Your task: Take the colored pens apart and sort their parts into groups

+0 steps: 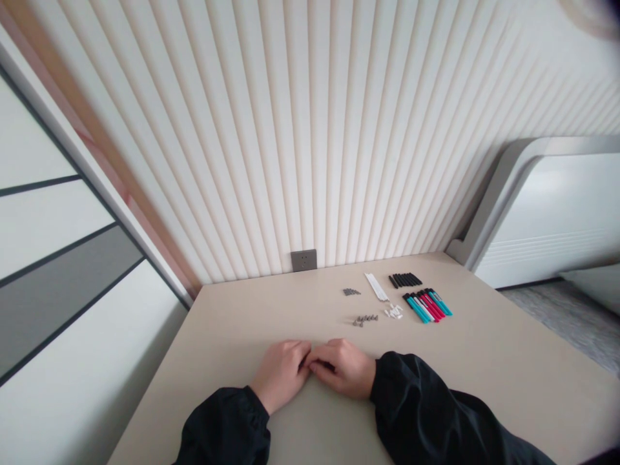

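My left hand rests on the table near its front, fingers curled in and closed. Against its fingertips lies my right hand, also closed, with a small dark gap under its bent fingers. No object shows in either hand. Beyond them, a cluster of small metal parts, perhaps springs or tips, is closest to my right hand. Small white pieces lie to its right, beside a bundle of thin white sticks. Farther right are several pen barrels in teal, white and red with black ends.
A row of black caps or tubes and a small group of grey pieces lie toward the back. A ribbed wall with a dark socket borders the table. A grey headboard stands right, a white-and-grey panel left.
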The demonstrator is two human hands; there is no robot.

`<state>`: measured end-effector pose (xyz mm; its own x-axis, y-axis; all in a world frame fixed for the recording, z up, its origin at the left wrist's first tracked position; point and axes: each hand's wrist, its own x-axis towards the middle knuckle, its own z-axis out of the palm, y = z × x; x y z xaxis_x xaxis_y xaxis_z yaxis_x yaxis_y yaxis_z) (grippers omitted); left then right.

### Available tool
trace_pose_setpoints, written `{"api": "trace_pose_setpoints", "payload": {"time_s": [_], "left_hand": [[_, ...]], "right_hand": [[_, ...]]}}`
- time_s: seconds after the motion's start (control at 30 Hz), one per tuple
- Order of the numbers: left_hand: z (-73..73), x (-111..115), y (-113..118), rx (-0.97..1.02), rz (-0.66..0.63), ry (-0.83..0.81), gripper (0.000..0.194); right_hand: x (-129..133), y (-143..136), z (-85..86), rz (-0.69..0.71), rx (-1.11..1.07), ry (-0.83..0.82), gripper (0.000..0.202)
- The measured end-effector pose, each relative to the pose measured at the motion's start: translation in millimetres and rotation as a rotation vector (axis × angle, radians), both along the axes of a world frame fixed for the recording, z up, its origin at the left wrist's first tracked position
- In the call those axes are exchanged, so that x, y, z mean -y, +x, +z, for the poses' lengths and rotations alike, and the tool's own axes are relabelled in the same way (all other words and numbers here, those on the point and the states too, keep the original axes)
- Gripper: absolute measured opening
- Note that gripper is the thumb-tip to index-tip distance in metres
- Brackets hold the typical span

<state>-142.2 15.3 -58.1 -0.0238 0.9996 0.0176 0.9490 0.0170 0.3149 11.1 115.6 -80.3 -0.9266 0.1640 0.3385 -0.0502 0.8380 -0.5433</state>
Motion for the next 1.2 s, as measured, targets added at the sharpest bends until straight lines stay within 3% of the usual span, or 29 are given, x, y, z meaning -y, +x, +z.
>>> {"api": "trace_pose_setpoints", "payload": {"time_s": [0.43,1.2], "left_hand": [[-4.8,4.1,-0.5,-0.034,-0.004,0.025,0.009],[-5.5,1.5,0.1,-0.029,-0.031,0.055,0.013]], "right_hand": [[4.5,3.8,2.5,0.039,-0.012,-0.131,0.021],[2.1,7.9,7.6,0.052,-0.005,-0.008,0.024]]}}
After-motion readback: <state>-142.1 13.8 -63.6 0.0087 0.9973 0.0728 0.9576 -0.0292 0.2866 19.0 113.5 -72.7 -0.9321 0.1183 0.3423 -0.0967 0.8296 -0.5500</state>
